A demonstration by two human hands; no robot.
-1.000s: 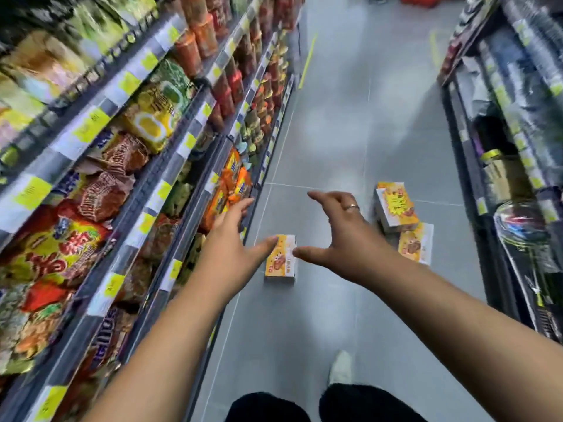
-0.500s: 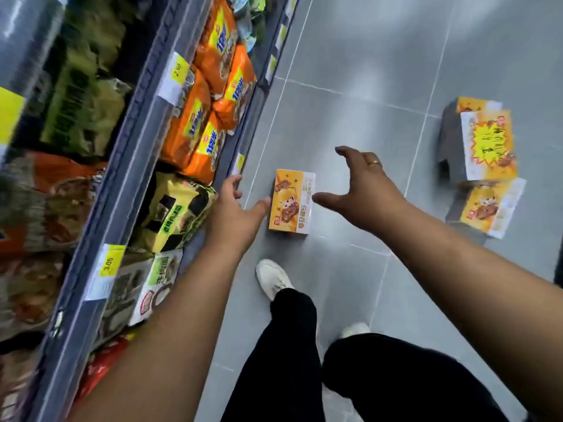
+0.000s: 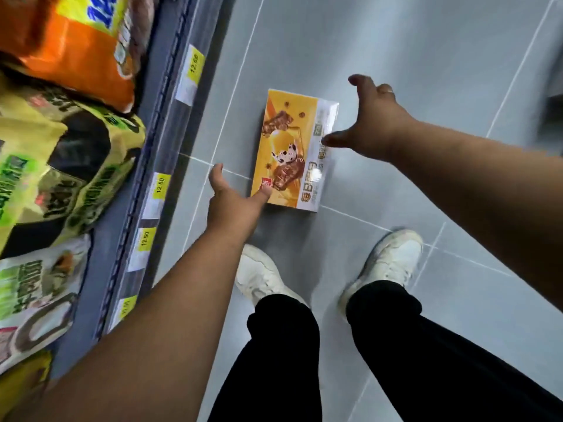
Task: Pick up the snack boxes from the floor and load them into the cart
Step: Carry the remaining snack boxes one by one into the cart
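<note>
A yellow snack box [image 3: 294, 149] with a white right side lies flat on the grey tiled floor, straight ahead of my feet. My left hand [image 3: 234, 202] is spread at the box's near left corner, its thumb resting on that corner. My right hand [image 3: 370, 129] is spread at the box's right side, its thumb tip at the white edge, fingers apart. Neither hand grips the box. No cart is in view.
A low shelf [image 3: 164, 166] with yellow price tags runs along the left, packed with orange, green and white snack bags [image 3: 61, 153]. My white shoes [image 3: 262, 275] and black trouser legs stand just behind the box. Grey floor tiles [image 3: 426, 41] stretch ahead and right.
My view has dropped much closer to the floor. Both hands have come down around the box, the left thumb now touching its corner. The other boxes on the right have left the view.
</note>
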